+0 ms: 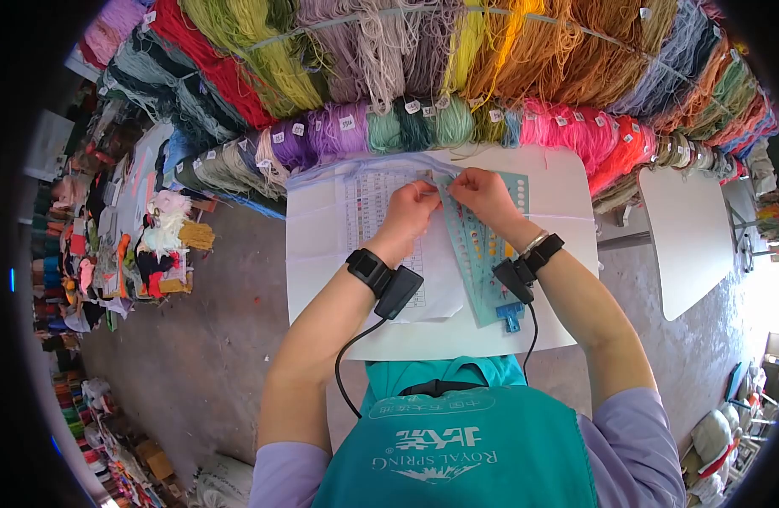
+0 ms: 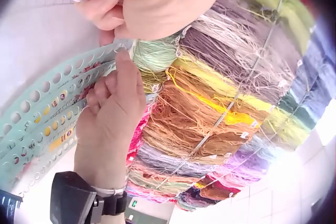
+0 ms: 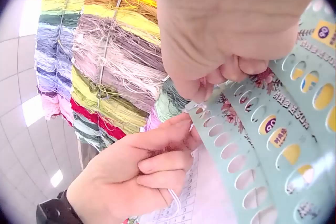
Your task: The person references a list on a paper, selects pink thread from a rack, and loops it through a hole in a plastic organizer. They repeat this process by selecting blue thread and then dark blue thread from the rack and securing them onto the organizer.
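Note:
My left hand (image 1: 413,213) has its fingers curled, and a loop of pale lilac thread (image 3: 174,199) comes out from under them in the right wrist view. Just to its right, my right hand (image 1: 484,199) pinches at the top corner of a pale green perforated card (image 3: 247,148), its fingertips right at the end hole. The two hands' fingertips almost meet there. Rows of oval holes and printed flowers run along the card, which overlaps other similar cards. A long lilac skein (image 1: 364,162) lies across the table's far side. Part of the thread is hidden inside the left fingers.
Under the hands, a printed chart sheet (image 1: 440,296) lies on the white table (image 1: 309,229). A blue clip (image 1: 510,317) sits at the cards' near end. Hanging yarn bundles (image 1: 347,51) in many colours line the far edge. Another white table (image 1: 690,237) stands to the right.

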The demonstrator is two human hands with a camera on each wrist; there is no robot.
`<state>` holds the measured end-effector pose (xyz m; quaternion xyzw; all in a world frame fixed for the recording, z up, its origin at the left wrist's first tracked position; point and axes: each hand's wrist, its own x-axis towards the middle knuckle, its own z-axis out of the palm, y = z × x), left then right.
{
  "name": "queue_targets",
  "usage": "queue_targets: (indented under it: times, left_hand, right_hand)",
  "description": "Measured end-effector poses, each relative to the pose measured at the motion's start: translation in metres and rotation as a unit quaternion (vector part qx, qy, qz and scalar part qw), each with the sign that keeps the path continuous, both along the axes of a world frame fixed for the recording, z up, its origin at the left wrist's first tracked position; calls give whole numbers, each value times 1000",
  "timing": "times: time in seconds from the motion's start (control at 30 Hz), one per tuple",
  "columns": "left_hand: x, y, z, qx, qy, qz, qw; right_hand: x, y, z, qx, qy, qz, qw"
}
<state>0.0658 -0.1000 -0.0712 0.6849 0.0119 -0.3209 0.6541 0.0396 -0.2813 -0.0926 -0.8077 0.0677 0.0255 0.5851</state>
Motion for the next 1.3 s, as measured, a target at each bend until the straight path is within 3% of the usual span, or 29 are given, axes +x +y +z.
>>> queue_targets:
  times: [0.3, 0.4, 0.5, 0.6, 0.7, 0.83, 0.9, 1.0, 1.1, 1.2, 1.3]
  left_hand:
    - [14, 0, -4, 33, -22, -62, 997]
    - [15, -2, -4, 60, -62, -67, 994]
    - [14, 1, -15, 123, -176, -52, 975]
    - [8, 18, -14, 108, -158, 4, 982]
    - [2, 25, -16, 8, -122, 43, 992]
    - [-2, 22, 1, -53, -52, -30, 997]
    - [0, 22, 14, -56, 40, -65, 995]
    - [8, 24, 4, -85, 35, -30, 995]
    - [11, 6, -6, 49, -115, -69, 990]
    - [14, -1, -11, 156, -237, -138, 949]
    - [14, -4, -14, 48, -195, -96, 975]
  right_hand:
    - [-1, -2, -6, -13, -11, 1, 1000]
    - [-2, 0, -3, -30, -8, 2, 1000]
    - [-4, 2, 3, -39, -10, 16, 999]
    - [-5, 4, 19, -71, 14, 43, 996]
    - [-4, 8, 19, -150, 12, 56, 987]
    - [-2, 15, 19, -245, -11, 39, 969]
    - [-1, 15, 24, -206, 36, 28, 978]
    - [5, 10, 17, -115, 46, 15, 992]
    - [7, 2, 13, -83, 40, 50, 994]
    - [6, -2, 12, -24, 30, 73, 997]
    - [6, -3, 8, 1, 33, 66, 997]
